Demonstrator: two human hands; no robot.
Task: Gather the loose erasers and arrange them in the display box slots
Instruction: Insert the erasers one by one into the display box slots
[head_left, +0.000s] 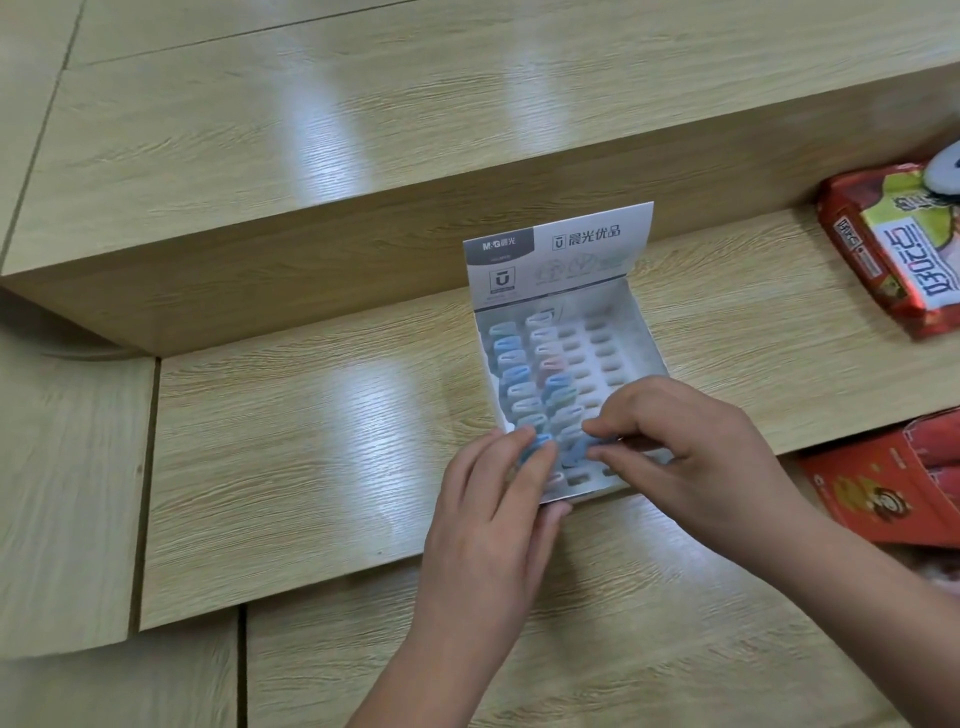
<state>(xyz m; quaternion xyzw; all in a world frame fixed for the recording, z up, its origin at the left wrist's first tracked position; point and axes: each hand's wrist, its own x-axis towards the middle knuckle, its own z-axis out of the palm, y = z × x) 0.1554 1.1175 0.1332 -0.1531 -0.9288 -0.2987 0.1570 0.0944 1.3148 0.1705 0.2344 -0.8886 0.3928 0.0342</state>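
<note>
Display box (648, 332): stands on the wooden shelf (311, 426), lid flap upright at the far end.
Slotted erasers (511, 358): fill the two left columns.
Left hand (488, 514): fingers curled, pinching a blue eraser (535, 448) at the box's near left.
Right hand (691, 457): thumb and fingertips narrow, pinching a second blue eraser (579, 448) just right of the first.
Red packet (893, 249): far right, well apart from the box.

Stepped light-wood shelves (260, 441), glossy glare streaks; red snack packs (883, 249) right.
</note>
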